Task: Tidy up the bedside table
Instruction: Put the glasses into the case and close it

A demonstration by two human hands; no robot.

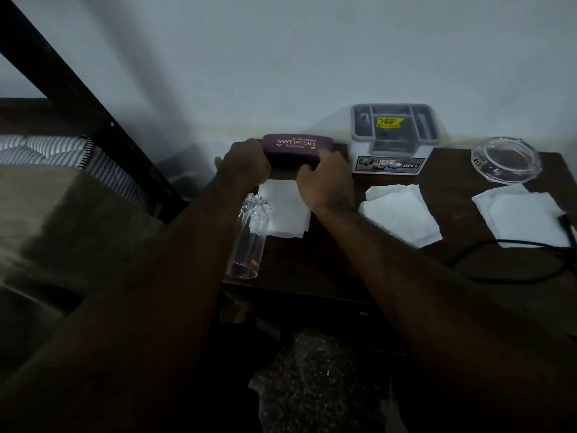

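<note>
A maroon spectacle case (296, 145) with gold lettering is at the back left of the dark wooden bedside table (462, 279), close to the wall. My left hand (245, 165) grips its left end and my right hand (324, 179) grips its right end. Whether the case rests on the table or is lifted, I cannot tell. A clear drinking glass (248, 237) lies on its side near the table's left edge, partly under my left forearm. Three white tissues lie flat on the table: one (285, 210) below the case, one (401, 214) in the middle, one (524, 218) at the right.
A grey organiser box (392, 142) with compartments stands against the wall right of the case. A clear glass ashtray (505, 159) sits at the back right. A black cable (515, 264) runs over the table's right side. A bed frame and striped mattress (46, 151) are left.
</note>
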